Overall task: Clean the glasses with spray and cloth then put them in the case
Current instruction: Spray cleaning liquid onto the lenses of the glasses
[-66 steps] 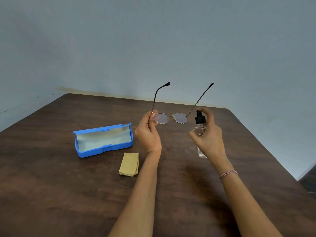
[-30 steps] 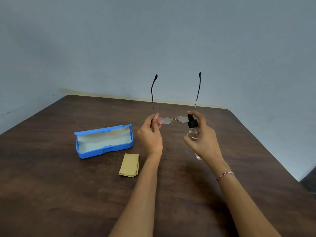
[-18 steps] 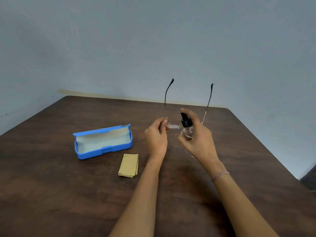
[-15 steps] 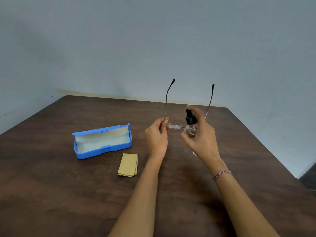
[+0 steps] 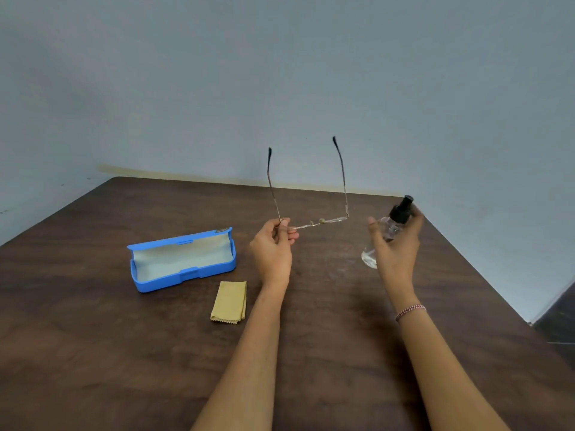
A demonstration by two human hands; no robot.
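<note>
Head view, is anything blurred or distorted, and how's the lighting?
In the head view the right hand and bottle are smeared by motion blur; the glasses, case and cloth look fairly sharp; the wide lens slightly bows the table edges; light is soft and even, with faint shadows and no glare.

On the counter the case lies at left, with the cloth just before its right end. Right of them, above the counter, the left hand holds the glasses. Farther right, apart, the right hand holds the bottle.
</note>
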